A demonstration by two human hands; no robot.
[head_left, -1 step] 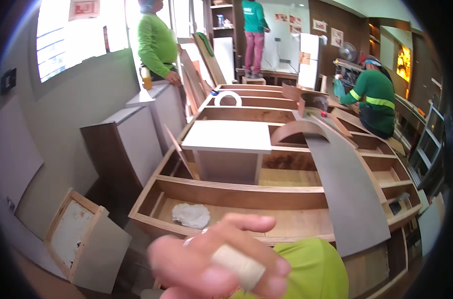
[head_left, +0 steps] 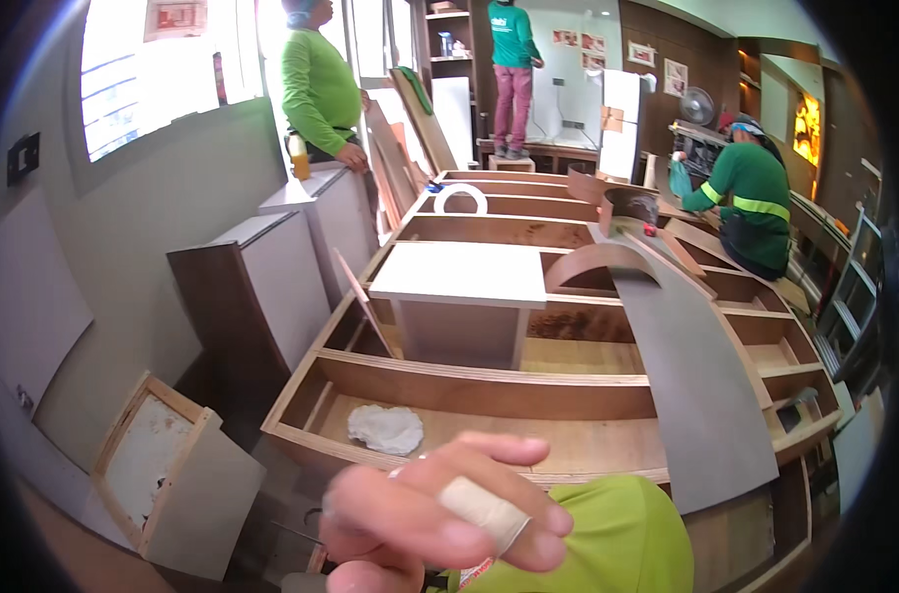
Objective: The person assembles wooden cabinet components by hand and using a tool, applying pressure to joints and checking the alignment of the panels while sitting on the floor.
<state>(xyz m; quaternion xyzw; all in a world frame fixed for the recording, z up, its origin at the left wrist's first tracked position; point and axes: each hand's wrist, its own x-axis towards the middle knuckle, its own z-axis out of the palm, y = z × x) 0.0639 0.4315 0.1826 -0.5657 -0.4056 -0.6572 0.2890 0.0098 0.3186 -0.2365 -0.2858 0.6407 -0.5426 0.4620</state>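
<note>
Entry, nearest first. We recorded the left hand (head_left: 439, 514) raised close under the camera and blurred. Its fingers (head_left: 499, 450) were loosely curled and pointing right, one of them wrapped in a pale bandage (head_left: 484, 509). A scrap with a printed label showed beneath them, but we could not tell whether they gripped it. A lime sleeve (head_left: 607, 539) lay just beside the hand. The right hand was out of view.

Next beyond, we listed the plywood frame (head_left: 469, 381), a long run of open compartments, with a crumpled white rag (head_left: 385, 428) lying in the nearest one. We judged the work to be at a pause, with the hand lifted off the frame and touching none of it. Any reach for the rag would call for going over the frame's front rail and down into that bay.

To the left on the floor leaned a small framed panel (head_left: 148, 465), and behind it stood low cabinets (head_left: 271, 287). A white board (head_left: 459, 272) sat on the frame's middle. A long grey curved panel (head_left: 696, 376) lay across its right side, overhanging the front edge. Open room was the nearest bays and the floor strip on the left.

Farthest off we saw a white ring (head_left: 461, 198) and three other people: one in lime (head_left: 319, 89), one in teal (head_left: 513, 59), and one crouched in dark green (head_left: 751, 198).
</note>
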